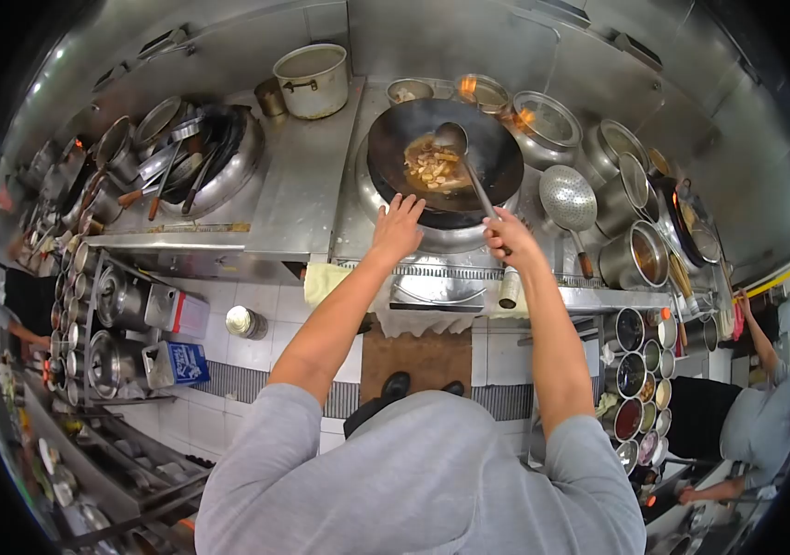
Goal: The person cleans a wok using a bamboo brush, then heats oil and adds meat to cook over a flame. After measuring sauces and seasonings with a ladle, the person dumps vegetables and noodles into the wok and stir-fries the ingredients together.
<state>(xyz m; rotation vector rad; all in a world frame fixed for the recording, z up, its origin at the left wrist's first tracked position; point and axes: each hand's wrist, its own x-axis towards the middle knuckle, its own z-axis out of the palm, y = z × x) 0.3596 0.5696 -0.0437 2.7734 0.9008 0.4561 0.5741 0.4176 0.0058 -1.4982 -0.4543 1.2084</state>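
I am mid stir-fry: my right hand [509,231] is wrapped around the long steel ladle [469,162], its round bowl over the browned chunks [432,166] in the black wok [441,157] at the far counter [298,194]. My left hand [399,227] rests, fingers spread, on the wok's near rim. Next likely calls for a steadying hold while I turn the food.

One view only, from a head-worn camera high above the person's own shoulders, looking steeply down and forward with a fisheye bend and dark corners; the wok [444,159] sits near, upper centre, at arm's reach, the steel tabletop [302,185] and back wall curving round the frame's edge
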